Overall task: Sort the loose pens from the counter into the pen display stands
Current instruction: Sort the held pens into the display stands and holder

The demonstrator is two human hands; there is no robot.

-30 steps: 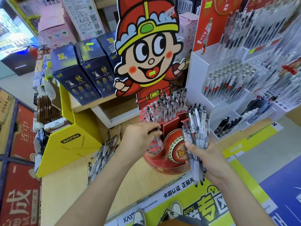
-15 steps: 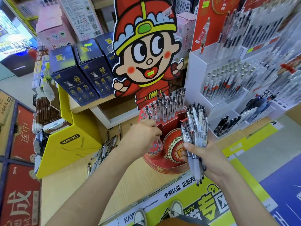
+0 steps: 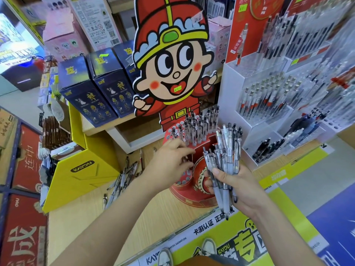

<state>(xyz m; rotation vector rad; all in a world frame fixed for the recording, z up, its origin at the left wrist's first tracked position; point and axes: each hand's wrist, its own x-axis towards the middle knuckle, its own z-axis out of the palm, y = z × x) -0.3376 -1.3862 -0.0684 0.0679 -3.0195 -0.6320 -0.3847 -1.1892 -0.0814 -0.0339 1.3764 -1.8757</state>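
Mid-sort at the shop counter: my right hand [image 3: 238, 191] clamps a bundle of pens [image 3: 226, 150] upright just beside the red stand [image 3: 184, 197], whose back rows are filled and front holes bare. My left hand [image 3: 171, 160] hovers over those holes, fingers apart, seemingly empty. Loose pens [image 3: 123, 179] lie on the counter [image 3: 86, 227] to the left. Next, I judge: pinch one pen from the bundle and seat it tip-down in a free hole.

Forearms [image 3: 107, 223] bare; pale grey sneakers [image 3: 165, 256]; orange-brown garment [image 3: 194, 262].
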